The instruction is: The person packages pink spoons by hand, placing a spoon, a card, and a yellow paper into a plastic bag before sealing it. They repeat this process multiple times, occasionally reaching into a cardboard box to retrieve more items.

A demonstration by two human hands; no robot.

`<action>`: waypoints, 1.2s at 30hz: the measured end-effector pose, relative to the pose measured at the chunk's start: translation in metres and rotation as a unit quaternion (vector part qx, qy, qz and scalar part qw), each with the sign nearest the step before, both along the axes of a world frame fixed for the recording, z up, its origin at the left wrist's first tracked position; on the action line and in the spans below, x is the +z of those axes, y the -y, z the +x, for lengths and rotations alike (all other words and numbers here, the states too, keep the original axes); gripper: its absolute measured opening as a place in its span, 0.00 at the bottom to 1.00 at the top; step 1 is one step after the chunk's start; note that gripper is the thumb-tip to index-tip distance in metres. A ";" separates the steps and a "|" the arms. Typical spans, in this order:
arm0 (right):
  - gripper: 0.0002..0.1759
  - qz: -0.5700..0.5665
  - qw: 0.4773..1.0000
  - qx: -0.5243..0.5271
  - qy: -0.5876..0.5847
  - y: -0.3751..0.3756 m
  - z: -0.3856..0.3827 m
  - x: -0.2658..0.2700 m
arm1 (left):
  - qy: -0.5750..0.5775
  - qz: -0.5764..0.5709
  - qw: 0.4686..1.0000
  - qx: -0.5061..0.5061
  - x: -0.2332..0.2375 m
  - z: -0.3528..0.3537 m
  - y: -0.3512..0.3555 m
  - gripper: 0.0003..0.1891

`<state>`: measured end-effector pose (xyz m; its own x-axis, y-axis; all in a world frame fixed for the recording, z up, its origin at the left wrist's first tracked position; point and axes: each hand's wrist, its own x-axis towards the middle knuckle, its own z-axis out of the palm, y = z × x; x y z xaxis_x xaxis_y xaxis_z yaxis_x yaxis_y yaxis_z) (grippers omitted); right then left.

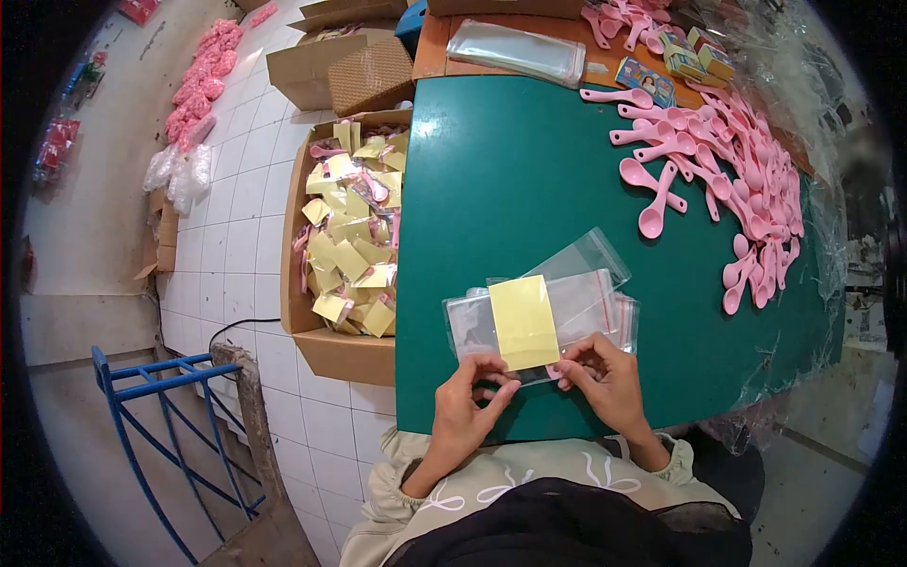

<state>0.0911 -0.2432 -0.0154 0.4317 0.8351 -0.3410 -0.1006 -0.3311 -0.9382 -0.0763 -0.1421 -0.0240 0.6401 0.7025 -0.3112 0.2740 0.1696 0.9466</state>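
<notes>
A yellow card [524, 323] lies over a loose stack of clear plastic bags [472, 326] near the front edge of the green table. My left hand [470, 397] is closed, its fingertips pinching at the card's lower left corner and the bag edge there. My right hand [605, 378] is closed too, thumb and fingers together at the lower right corner of the card. A small pink piece [554, 371] shows at the right fingertips; most of it is hidden. Another clear bag [590, 255] sticks out behind the card.
Many pink spoons [699, 142] lie piled on the right of the green table [491, 170]. On the left, a cardboard box [340, 357] holds packed bags with yellow cards. Bag packs [515, 52] and small boxes [645, 80] lie at the back. A blue metal frame [170, 387] stands at lower left.
</notes>
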 end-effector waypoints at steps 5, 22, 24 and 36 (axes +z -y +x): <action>0.08 0.011 0.999 -0.041 -0.024 -0.001 -0.004 -0.003 | 0.012 0.010 1.000 0.018 -0.006 -0.003 0.003 0.10; 0.20 0.013 0.994 0.053 0.091 -0.004 0.005 0.013 | 0.040 -0.043 0.998 -0.016 0.018 -0.014 -0.009 0.28; 0.18 0.029 0.982 0.071 0.173 -0.006 0.021 0.022 | 0.056 -0.056 0.997 0.015 0.032 -0.024 -0.019 0.29; 0.14 -0.038 0.854 -0.034 0.518 -0.072 0.200 0.004 | -0.388 0.426 0.812 0.091 0.001 -0.088 -0.173 0.24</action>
